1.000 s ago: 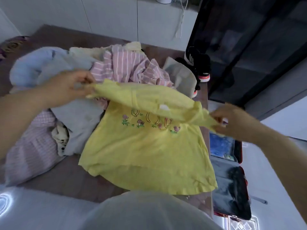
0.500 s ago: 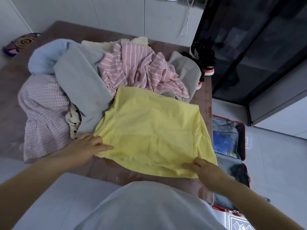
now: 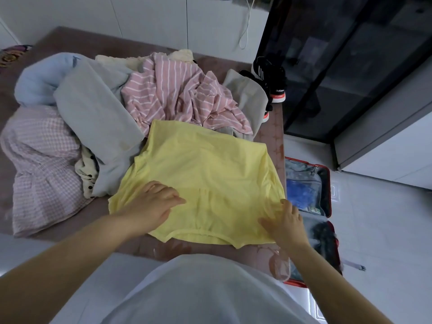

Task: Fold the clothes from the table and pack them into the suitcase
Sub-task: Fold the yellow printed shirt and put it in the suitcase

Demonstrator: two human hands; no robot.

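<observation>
A yellow T-shirt [image 3: 205,174] lies flat, plain side up, on the brown table [image 3: 273,134] at its near right end. My left hand [image 3: 154,202] rests flat on the shirt's near left part with straight fingers. My right hand [image 3: 286,222] presses on the shirt's near right corner, fingers spread. Behind the shirt is a heap of unfolded clothes: a pink striped garment [image 3: 180,97], a grey one [image 3: 93,113], a light blue one [image 3: 39,78] and a pink checked one [image 3: 39,160]. The open red suitcase [image 3: 327,183] lies on the floor right of the table, holding a blue item [image 3: 299,192].
Black sneakers [image 3: 271,76] stand at the table's far right corner. A dark glass cabinet [image 3: 350,66] rises to the right. White cupboards [image 3: 140,19] run along the back wall. Pale tiled floor [image 3: 385,230] surrounds the suitcase. A patterned mat [image 3: 11,54] lies far left.
One second ago both hands held the shirt's top edge up in the air; they laid it down, and now both hands have slid inward and lie flat on its near edge.
</observation>
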